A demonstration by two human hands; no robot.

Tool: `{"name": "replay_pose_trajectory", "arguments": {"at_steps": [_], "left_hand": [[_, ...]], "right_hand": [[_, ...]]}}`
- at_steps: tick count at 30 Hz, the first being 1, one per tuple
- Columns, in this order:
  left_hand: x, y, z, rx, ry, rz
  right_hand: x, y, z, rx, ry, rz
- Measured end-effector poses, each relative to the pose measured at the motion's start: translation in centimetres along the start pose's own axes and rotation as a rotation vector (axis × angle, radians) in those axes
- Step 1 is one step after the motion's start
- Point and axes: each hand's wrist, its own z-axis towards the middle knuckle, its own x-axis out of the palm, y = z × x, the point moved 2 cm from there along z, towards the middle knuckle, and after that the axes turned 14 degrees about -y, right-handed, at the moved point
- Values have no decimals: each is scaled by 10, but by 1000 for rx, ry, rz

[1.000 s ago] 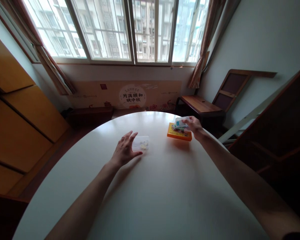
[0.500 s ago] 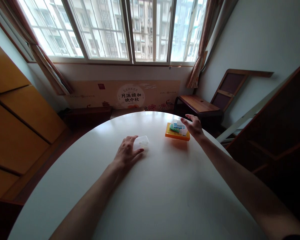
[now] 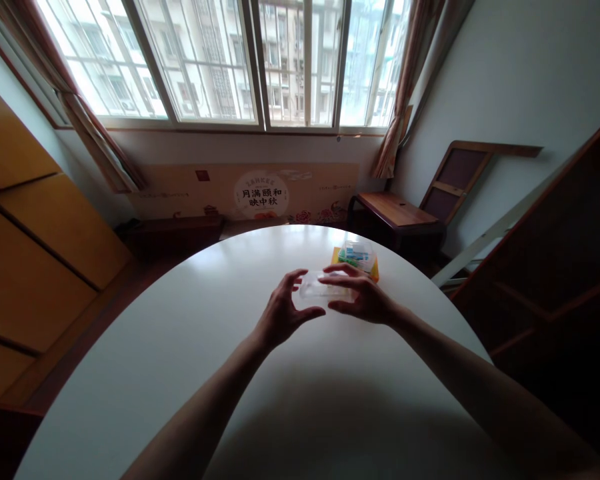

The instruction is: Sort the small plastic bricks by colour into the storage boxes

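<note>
A small clear plastic box (image 3: 311,288) is between my two hands over the white table. My left hand (image 3: 284,308) curves round its left end, thumb along the near side and fingers at the far side. My right hand (image 3: 364,297) grips its right end, fingers reaching across the top and thumb at the near side. Right behind my right hand, a clear container (image 3: 359,253) with blue and green pieces rests on an orange-yellow tray or box (image 3: 375,272), which my right hand partly hides.
The round white table (image 3: 155,347) fills the lower view. Past its far right edge stands a wooden chair (image 3: 397,208). A printed banner (image 3: 305,190) is below the barred window (image 3: 205,60), and yellow cabinets (image 3: 45,247) stand to the left.
My left hand has moved right together with the clear plastic box. My right hand has left the orange-yellow tray's right side and come in to the box's right end.
</note>
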Motion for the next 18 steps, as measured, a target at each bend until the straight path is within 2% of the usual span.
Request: {"name": "replay_pose_trajectory", "arguments": {"at_steps": [4,6,11,18], "left_hand": [[-13,14,-8,22,-48,61],[-21,20,-14,18,-29,118],[-45,30,-32,33,36,236],[-73,42,-51,-6,-18,269]], "right_hand": [[-26,-35,15,102,-441,-261],[-35,-55,21,161,-535,-389],[-34,-88,18,198,-434,-524],[-27,-94,8,191,-421,-531]]}}
